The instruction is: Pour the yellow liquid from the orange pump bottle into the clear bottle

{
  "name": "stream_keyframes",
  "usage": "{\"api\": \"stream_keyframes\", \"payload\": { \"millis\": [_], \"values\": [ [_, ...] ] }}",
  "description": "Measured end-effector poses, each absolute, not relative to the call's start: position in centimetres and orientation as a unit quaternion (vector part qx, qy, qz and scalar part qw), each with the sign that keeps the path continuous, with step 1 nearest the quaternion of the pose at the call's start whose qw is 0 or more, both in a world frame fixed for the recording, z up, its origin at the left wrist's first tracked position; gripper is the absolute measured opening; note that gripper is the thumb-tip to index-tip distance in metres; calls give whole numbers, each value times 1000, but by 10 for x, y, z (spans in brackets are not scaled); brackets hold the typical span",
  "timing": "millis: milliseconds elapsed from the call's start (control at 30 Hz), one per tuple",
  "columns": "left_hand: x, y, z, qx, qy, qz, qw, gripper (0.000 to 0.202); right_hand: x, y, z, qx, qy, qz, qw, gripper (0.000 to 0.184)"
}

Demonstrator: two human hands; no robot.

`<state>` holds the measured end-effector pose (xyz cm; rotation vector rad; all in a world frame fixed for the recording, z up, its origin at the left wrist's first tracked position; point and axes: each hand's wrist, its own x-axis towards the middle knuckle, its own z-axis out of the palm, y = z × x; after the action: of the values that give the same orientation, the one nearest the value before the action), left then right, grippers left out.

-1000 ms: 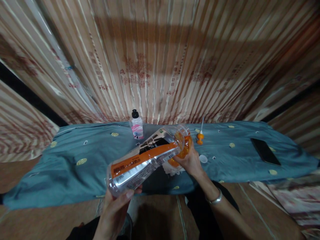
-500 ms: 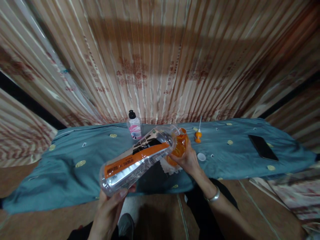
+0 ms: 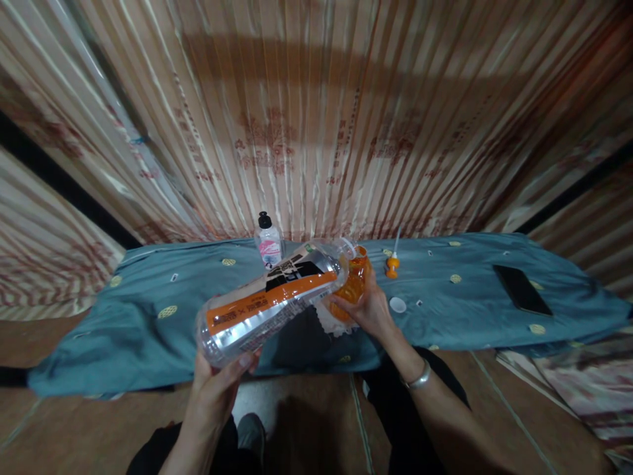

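A large clear plastic bottle (image 3: 277, 300) with an orange, silver and black label lies tilted in the air, its neck toward the right. My left hand (image 3: 222, 379) grips it by the base from below. Its mouth is at the open top of an orange translucent bottle (image 3: 352, 287). Around that smaller bottle my right hand (image 3: 370, 307) is closed, holding it upright over a pale cloth (image 3: 329, 320). Whether liquid is flowing I cannot tell. To the right rests an orange spray or pump head (image 3: 392, 265) with a thin tube pointing up.
A clear bottle with a black cap and pink label (image 3: 270, 247) stands behind the large bottle. On the right are a white round cap (image 3: 397, 305) and a black phone (image 3: 521, 290). Green patterned cloth (image 3: 133, 316) covers the low table; a striped curtain (image 3: 306, 119) hangs behind.
The large bottle's base has risen slightly, and its mouth still meets the orange bottle. Both hands keep their holds. The whole view has shifted a little.
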<state>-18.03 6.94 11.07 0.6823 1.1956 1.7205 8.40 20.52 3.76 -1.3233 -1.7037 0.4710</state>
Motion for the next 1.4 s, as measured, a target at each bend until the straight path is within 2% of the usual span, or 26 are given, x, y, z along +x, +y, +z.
{"api": "stream_keyframes", "payload": {
  "millis": [333, 567, 800, 1233, 1400],
  "values": [
    [-170, 69, 116, 249, 494, 709, 438, 112, 90, 204, 36, -537, -695, 182, 443, 110],
    [-168, 71, 120, 272, 492, 712, 421, 85, 92, 205, 35, -542, -694, 176, 440, 106],
    [-172, 68, 117, 268, 509, 700, 423, 93, 91, 205, 37, -544, -692, 178, 439, 106],
    [-174, 71, 113, 281, 518, 699, 406, 81, 91, 206, 35, -549, -687, 181, 441, 108],
    [-173, 70, 115, 273, 506, 702, 421, 88, 91, 205, 35, -552, -688, 182, 435, 106]
  ]
}}
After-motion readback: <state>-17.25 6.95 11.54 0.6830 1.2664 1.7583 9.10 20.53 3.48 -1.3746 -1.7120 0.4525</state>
